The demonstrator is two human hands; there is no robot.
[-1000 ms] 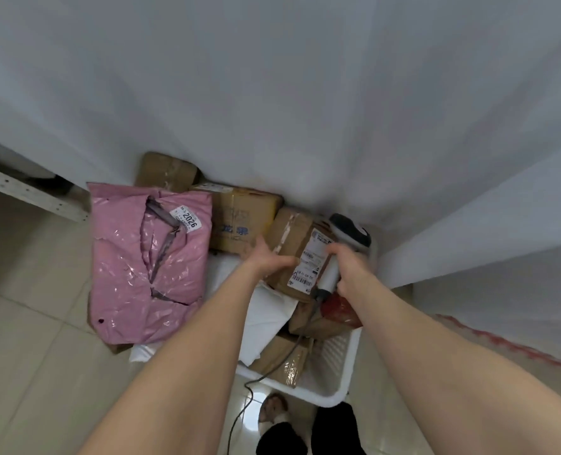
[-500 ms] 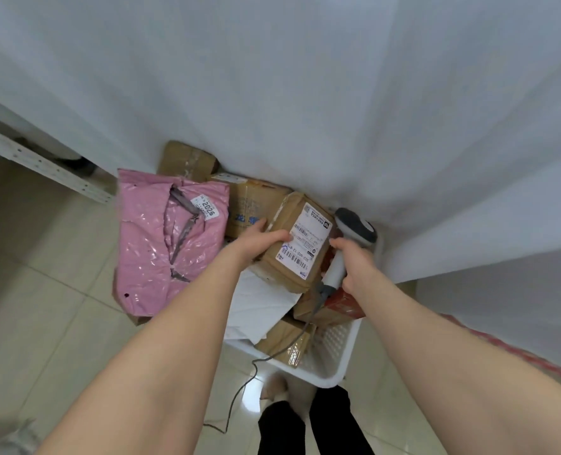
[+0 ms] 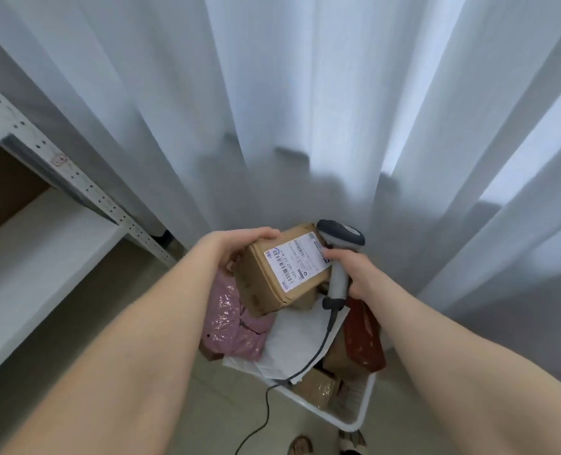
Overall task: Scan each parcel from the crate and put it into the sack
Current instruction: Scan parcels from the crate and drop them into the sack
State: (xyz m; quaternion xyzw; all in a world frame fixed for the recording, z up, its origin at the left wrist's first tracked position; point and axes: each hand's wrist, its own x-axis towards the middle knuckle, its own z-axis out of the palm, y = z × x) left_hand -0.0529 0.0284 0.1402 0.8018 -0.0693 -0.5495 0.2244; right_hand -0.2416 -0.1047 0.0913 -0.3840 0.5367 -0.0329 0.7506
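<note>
My left hand (image 3: 231,247) grips a brown cardboard parcel (image 3: 272,277) by its far edge and holds it up over the crate, white barcode label facing me. My right hand (image 3: 354,274) holds the grey handheld scanner (image 3: 338,257) by its handle, its dark head right beside the label's far corner. Below them the white crate (image 3: 354,418) holds a pink plastic mailer (image 3: 233,326), a white mailer (image 3: 292,343), a dark red pouch (image 3: 362,336) and more brown boxes (image 3: 318,385). The sack is not in view.
White curtains (image 3: 305,110) hang close behind the crate. A white metal shelf rack (image 3: 43,244) stands on the left. The scanner's black cable (image 3: 269,408) trails down to the tiled floor. My feet (image 3: 300,446) show at the bottom edge.
My left hand has lifted the brown parcel up out of the crate and turned its label toward me. The scanner in my right hand rose with it. My head tilted up.
</note>
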